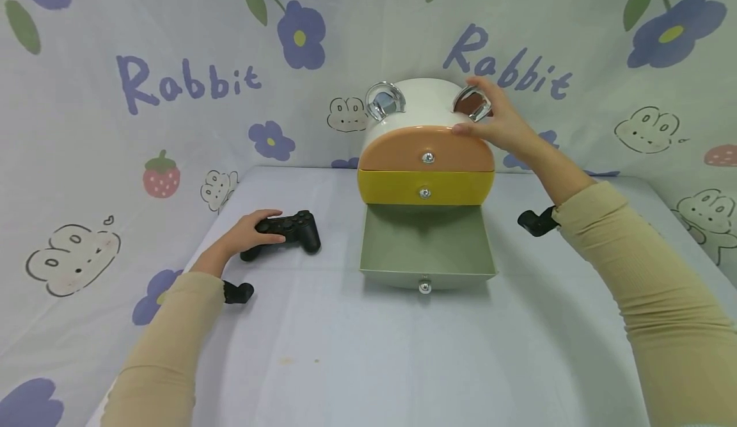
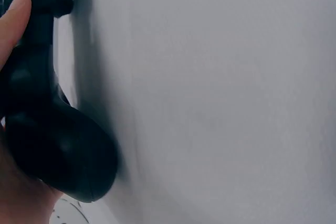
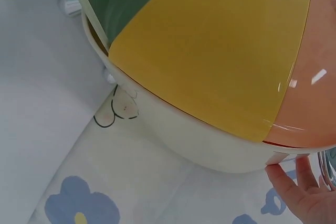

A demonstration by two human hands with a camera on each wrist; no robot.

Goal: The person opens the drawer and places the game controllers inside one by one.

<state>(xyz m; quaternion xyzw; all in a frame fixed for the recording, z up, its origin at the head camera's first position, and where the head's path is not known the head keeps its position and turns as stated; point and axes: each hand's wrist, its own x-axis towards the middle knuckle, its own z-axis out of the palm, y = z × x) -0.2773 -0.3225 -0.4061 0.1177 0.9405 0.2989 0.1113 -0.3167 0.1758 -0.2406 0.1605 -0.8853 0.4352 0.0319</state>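
My left hand [image 1: 249,235] grips a black game controller [image 1: 302,230] at its left end, thumb on the near side. In the left wrist view the controller [image 2: 63,145] fills the left edge, with one fingertip over it. My right hand [image 1: 499,120] spreads around the right chrome ear [image 1: 473,102] of a small rounded drawer cabinet [image 1: 427,97]. Its thumb rests near the top edge of the orange drawer [image 1: 397,152]. Fingertips meet the cream shell [image 3: 210,158] in the right wrist view. Below the shut yellow drawer [image 1: 391,188], the green bottom drawer [image 1: 397,280] is pulled out.
Another chrome ear [image 1: 386,100] sits on the cabinet's left. A white cloth covers the table [image 1: 322,376]. Behind hangs a printed curtain [image 1: 201,24] with flowers and rabbits. Black wrist cameras [image 1: 238,292] stick out at both sleeves.
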